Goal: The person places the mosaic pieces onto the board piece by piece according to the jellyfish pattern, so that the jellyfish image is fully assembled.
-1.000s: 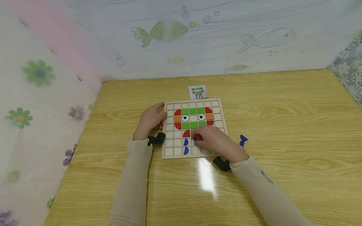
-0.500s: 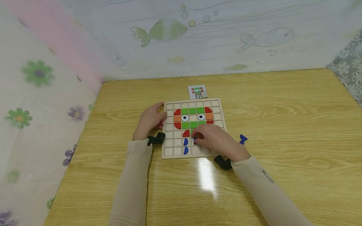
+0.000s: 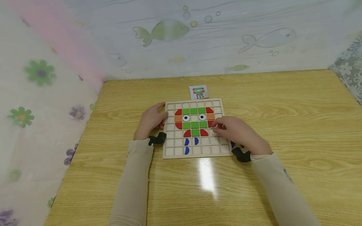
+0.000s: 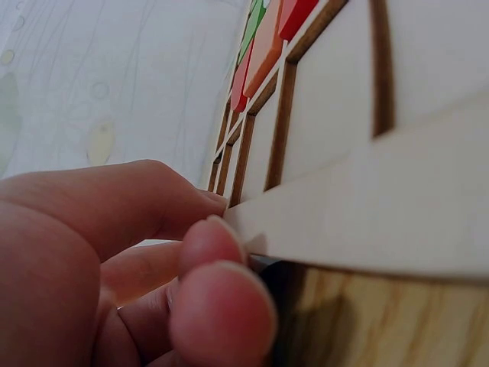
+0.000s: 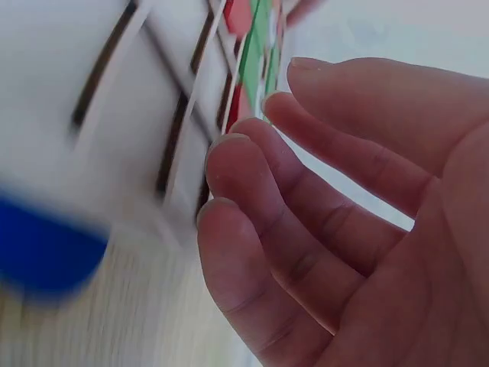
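A wooden grid board (image 3: 172,151) lies flat on the table. Its cells hold a figure of green squares (image 3: 195,125), red quarter circles (image 3: 187,133), orange squares (image 3: 210,116) and round eye pieces (image 3: 186,118). Below these sit three blue half-circle pieces (image 3: 196,141) in separate cells. My left hand (image 3: 152,117) holds the board's left edge near the far corner, its fingertips against the rim in the left wrist view. Over the board's right side hovers my right hand (image 3: 237,130), fingers loosely bent and apart, holding nothing. Another blue piece (image 5: 46,248) lies beside the board, partly hidden by that hand.
A small printed card (image 3: 199,92) with a similar figure lies just behind the board. The wooden table (image 3: 282,110) meets a wall decorated with fish (image 3: 168,30). Each wrist carries a black camera mount (image 3: 241,154).
My right hand has moved right, away from the board's lower middle. A blue half circle and a red quarter circle are now fully visible there. The left hand stays put.
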### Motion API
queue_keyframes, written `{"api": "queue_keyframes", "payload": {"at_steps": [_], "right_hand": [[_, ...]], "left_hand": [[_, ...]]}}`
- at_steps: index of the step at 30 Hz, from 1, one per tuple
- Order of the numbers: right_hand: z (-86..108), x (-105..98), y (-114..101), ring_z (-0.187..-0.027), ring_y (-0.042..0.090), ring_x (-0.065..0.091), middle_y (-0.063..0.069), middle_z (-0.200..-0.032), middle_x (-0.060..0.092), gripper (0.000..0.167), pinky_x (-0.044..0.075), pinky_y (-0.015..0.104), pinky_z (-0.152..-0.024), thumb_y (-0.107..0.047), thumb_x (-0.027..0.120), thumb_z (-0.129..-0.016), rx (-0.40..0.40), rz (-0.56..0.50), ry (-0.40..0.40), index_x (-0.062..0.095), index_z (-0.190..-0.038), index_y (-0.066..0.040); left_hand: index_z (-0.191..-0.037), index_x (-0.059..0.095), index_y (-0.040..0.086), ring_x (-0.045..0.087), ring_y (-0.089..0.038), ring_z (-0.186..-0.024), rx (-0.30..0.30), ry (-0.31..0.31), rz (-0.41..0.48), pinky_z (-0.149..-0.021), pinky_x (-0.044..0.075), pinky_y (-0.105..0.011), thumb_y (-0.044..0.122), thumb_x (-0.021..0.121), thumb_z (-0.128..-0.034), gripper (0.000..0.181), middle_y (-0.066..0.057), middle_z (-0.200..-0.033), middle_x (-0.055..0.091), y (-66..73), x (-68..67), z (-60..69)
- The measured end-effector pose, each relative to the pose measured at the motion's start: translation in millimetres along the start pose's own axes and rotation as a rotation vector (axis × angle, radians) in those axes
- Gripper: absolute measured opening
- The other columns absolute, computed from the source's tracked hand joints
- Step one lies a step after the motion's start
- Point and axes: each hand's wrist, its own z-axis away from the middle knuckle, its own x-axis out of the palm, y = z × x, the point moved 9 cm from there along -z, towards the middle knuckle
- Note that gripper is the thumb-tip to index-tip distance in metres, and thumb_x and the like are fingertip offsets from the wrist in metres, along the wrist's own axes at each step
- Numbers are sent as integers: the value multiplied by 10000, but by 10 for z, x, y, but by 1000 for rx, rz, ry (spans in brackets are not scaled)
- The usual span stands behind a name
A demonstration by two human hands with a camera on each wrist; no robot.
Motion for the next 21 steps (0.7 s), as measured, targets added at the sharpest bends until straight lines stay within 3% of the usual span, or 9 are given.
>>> {"api": "queue_keyframes", "payload": {"at_steps": [12, 21], "right_hand": [[298, -146, 473, -754, 145, 510, -20, -835, 579, 215, 411, 337, -700, -249, 569, -868, 73, -6, -14, 624, -1027, -116], [441, -236, 667, -788, 141, 520, -25, -879, 580, 197, 414, 356, -716, -164, 601, -841, 52, -23, -77, 630, -1032, -126]], "left_hand": [[-1375, 342, 292, 573, -221, -469, 11, 10, -11, -444, 455, -322, 217, 489, -813, 585, -93, -574, 586, 3, -9, -15], [-1370, 343, 310, 566, -215, -468, -14, 3, 21, -450, 463, -324, 245, 500, -822, 574, -96, -588, 585, -26, 15, -24]]}}
